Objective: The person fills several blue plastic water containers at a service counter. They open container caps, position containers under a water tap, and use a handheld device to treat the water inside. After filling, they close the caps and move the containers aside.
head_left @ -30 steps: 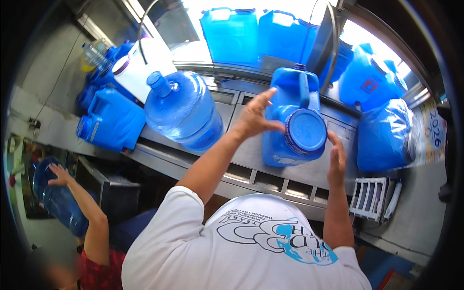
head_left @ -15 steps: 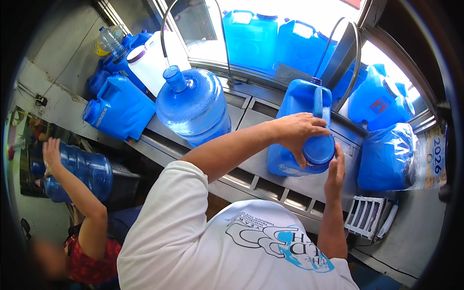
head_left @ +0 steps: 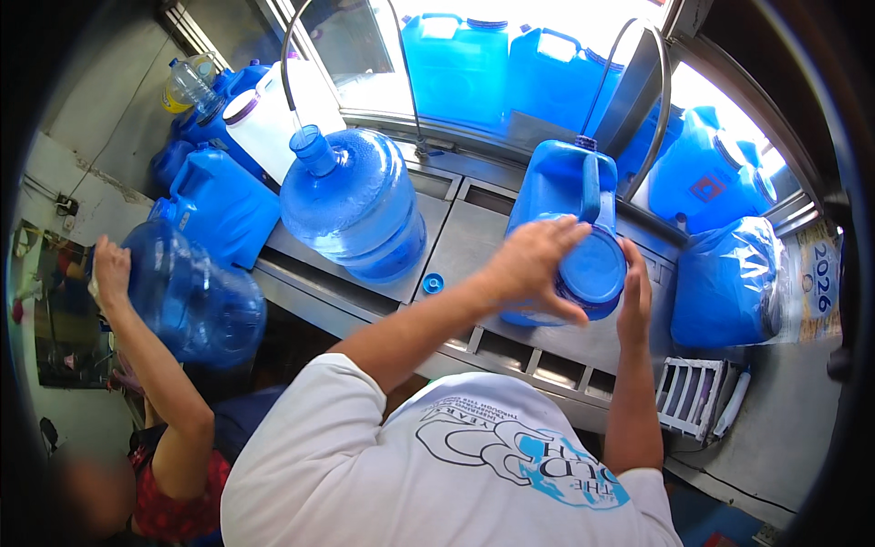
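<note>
A blue jerrycan (head_left: 547,178) with a handle stands on the metal counter in front of me. Its wide round blue lid (head_left: 591,266) sits on the near end. My left hand (head_left: 544,264) is at the lid's left side, fingers spread and thumb out, the fingers smeared a little by motion. Along the lid's right edge, my right hand (head_left: 635,290) has its fingers stretched out, not wrapped round it. At the jerrycan's far end, a thin tube from a curved hose (head_left: 667,100) meets a small dark opening.
A round blue water bottle (head_left: 355,205) stands left, a tube in its neck. A small blue cap (head_left: 433,283) lies nearby. A co-worker's hand (head_left: 111,273) holds another large bottle (head_left: 196,296). A plastic-wrapped blue container (head_left: 725,283) and a white rack (head_left: 690,394) are right.
My left hand has shifted off the lid's top toward its left side. The co-worker's large bottle has moved right, closer to the counter. The small blue cap has come into sight.
</note>
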`<state>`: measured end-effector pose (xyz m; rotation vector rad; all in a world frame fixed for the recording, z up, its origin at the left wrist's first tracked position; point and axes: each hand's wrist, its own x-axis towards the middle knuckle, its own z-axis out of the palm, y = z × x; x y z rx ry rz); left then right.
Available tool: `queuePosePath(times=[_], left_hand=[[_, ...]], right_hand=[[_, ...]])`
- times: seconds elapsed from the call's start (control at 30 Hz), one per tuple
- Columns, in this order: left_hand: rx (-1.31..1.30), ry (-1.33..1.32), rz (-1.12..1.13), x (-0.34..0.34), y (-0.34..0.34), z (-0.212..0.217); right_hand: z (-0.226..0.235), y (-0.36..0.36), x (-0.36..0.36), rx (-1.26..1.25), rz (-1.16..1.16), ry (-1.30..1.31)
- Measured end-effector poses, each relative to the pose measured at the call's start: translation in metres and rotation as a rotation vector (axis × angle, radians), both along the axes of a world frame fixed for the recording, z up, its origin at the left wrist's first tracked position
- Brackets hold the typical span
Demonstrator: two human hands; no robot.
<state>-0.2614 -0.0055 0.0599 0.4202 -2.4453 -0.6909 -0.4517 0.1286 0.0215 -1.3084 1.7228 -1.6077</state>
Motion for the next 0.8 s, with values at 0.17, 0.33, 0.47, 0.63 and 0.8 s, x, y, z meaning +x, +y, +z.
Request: queuePosePath(times=[0.17,0.33,0.47,0.63,0.8], left_hand=[[-0.058,-0.153,0.092,-0.029,0.023,0.001],[-0.199,-0.315,-0.395,-0.035,-0.031,0.018],[-0.157,-0.316,-0.087,-0.038,0.013,0.01],[-0.167,-0.307,-0.32,-0.044,-0.013,0.017],[-0.262,-0.269,-0.325,-0.042,-0.014,0.014]], right_hand=[[-0.001,-0.008,0.011,0.054,-0.039,0.051],[-0.005,0.006,0.018,0.04,-0.093,0.103],[-0.005,-0.011,0.005,-0.004,-0.029,0.122],[-0.012,-0.002,0.024,-0.053,-0.108,0.076],[-0.01,0.003,0.028,-0.054,-0.15,0.117]])
